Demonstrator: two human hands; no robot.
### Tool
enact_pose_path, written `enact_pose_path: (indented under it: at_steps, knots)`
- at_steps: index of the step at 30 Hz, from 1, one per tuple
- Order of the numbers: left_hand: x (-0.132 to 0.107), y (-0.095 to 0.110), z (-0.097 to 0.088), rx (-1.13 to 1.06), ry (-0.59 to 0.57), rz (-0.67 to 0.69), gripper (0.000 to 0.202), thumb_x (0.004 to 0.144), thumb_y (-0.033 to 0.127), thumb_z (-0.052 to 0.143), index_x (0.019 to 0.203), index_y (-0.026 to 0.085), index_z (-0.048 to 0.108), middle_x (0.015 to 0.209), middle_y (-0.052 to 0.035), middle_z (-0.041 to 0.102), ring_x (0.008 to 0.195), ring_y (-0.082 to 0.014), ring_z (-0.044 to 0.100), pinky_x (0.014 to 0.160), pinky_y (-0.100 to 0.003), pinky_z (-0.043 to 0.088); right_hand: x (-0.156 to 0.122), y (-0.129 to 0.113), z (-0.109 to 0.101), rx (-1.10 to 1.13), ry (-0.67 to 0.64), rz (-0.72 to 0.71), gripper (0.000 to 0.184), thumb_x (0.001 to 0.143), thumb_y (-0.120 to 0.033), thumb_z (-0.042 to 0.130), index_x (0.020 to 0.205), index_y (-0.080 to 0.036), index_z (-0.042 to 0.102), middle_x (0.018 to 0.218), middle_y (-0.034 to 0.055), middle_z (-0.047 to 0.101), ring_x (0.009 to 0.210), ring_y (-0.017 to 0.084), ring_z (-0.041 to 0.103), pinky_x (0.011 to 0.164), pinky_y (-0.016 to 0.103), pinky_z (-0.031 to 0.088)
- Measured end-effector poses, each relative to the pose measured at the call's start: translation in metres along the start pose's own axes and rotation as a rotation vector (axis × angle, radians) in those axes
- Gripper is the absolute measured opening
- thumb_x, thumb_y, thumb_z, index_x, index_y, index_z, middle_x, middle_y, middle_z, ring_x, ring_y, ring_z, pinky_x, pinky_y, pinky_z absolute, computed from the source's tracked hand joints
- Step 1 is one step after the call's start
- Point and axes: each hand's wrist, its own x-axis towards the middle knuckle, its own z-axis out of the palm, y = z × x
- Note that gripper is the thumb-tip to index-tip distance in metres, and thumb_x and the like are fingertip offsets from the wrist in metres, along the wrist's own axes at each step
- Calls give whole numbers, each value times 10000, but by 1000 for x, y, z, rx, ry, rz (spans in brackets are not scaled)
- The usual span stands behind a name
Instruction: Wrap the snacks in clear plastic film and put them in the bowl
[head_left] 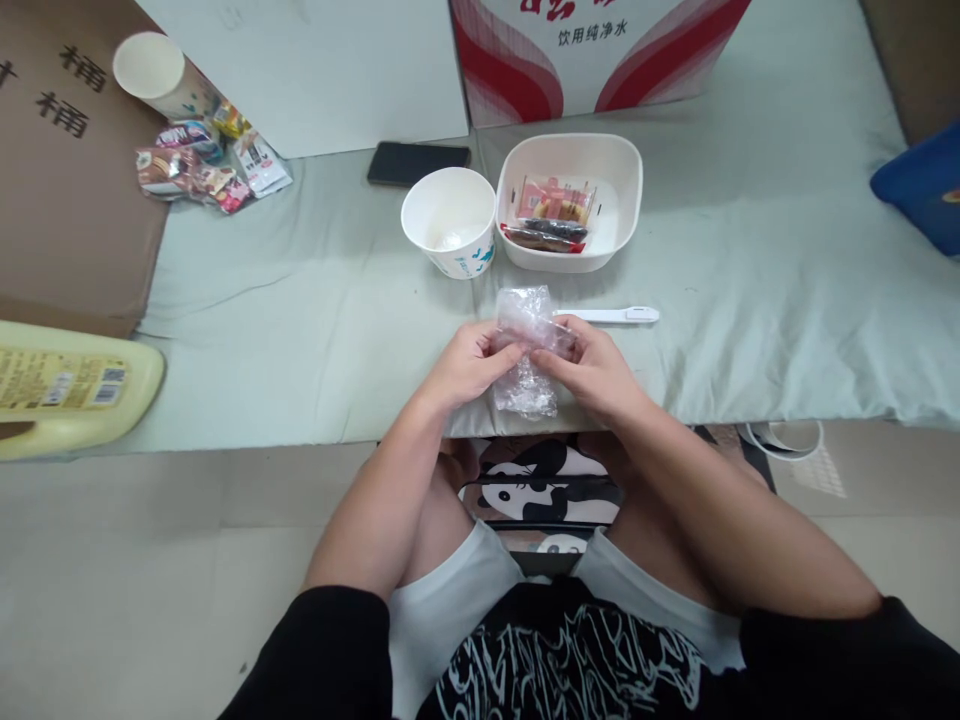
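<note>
Between my two hands is a piece of clear bubble wrap, bunched and folded over itself near the table's front edge. My left hand pinches its left side, thumb on top. My right hand grips the right side the same way. Whether anything lies inside the wrap I cannot tell. Just beyond my right fingers lies a white-handled tool, its left end hidden behind the wrap and hand. Farther back stand a white paper cup and, touching or close beside it, a white plastic tub with wrapped snacks in it.
A black phone lies behind the cup. At the back left are snack packets and another paper cup. A yellow jug lies at the left edge, a blue object at the right. A red-and-white carton stands behind.
</note>
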Motion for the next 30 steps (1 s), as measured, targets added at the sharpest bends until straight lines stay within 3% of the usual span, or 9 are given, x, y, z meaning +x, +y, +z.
enact_pose_path:
  at_steps: [3, 7, 11, 15, 18, 20, 22, 26, 30]
  knots:
    - [1, -1, -2, -34, -17, -19, 283, 773, 382, 801, 975, 192, 746, 673, 12, 666, 565, -113, 571, 546, -235, 452, 0, -1, -1, 59, 11, -2, 324, 805, -505, 730, 900, -240, 569, 864, 15, 657, 778, 176, 597, 731, 338, 512]
    - [1, 3, -5, -164, -38, -62, 295, 742, 399, 818, 959, 221, 727, 578, 45, 587, 471, -106, 522, 468, -233, 424, 1, 1, -1, 86, 114, -95, 273, 745, -434, 752, 803, -244, 565, 834, 3, 627, 762, 174, 567, 693, 317, 478]
    - [2, 6, -7, -307, -18, -94, 264, 713, 440, 779, 781, 195, 706, 696, -16, 659, 589, -141, 599, 537, -267, 489, 2, 3, -4, 119, 148, -154, 169, 780, -398, 700, 757, -236, 661, 1084, 58, 689, 943, 238, 638, 788, 380, 512]
    - [4, 3, -9, -292, -10, -89, 418, 710, 574, 785, 805, 180, 680, 812, -37, 667, 648, -131, 583, 562, -249, 467, -1, 5, -9, -154, 29, -311, 209, 875, -346, 589, 843, -267, 780, 1239, 63, 665, 1158, 291, 612, 1007, 494, 490]
    - [3, 1, -9, -170, 29, -63, 515, 600, 419, 932, 982, 223, 647, 922, -5, 678, 731, -120, 609, 628, -218, 476, -1, 9, -9, -335, -89, -457, 321, 955, -412, 519, 977, -283, 813, 1295, 86, 625, 1216, 297, 578, 1087, 524, 453]
    - [1, 0, -11, -142, 105, -40, 660, 569, 369, 961, 1115, 277, 601, 925, 16, 680, 765, -132, 640, 669, -228, 499, 0, 12, -7, -398, -81, -474, 369, 996, -437, 475, 1035, -270, 802, 1340, 104, 594, 1261, 297, 556, 1108, 519, 444]
    - [-1, 1, -17, -144, 238, -9, 693, 556, 379, 970, 1123, 291, 583, 879, 34, 672, 753, -134, 654, 696, -244, 515, 2, 14, -6, -425, -45, -457, 376, 1015, -426, 451, 1062, -249, 780, 1344, 117, 589, 1280, 288, 552, 1112, 499, 444]
    - [2, 18, -39, -50, 550, 151, 476, 583, 406, 948, 863, 221, 609, 813, 34, 652, 751, -117, 628, 760, -260, 514, 7, 10, -3, -436, -26, -409, 371, 1026, -358, 400, 1042, -206, 737, 1190, 123, 648, 1171, 260, 607, 1051, 440, 471]
    - [25, 61, -61, 359, 721, 352, 277, 760, 297, 845, 745, 225, 577, 718, 36, 557, 741, -135, 542, 720, -271, 453, 11, 5, 1, -451, -84, -392, 374, 1034, -330, 367, 1007, -200, 717, 1067, 107, 677, 1045, 248, 616, 987, 418, 473]
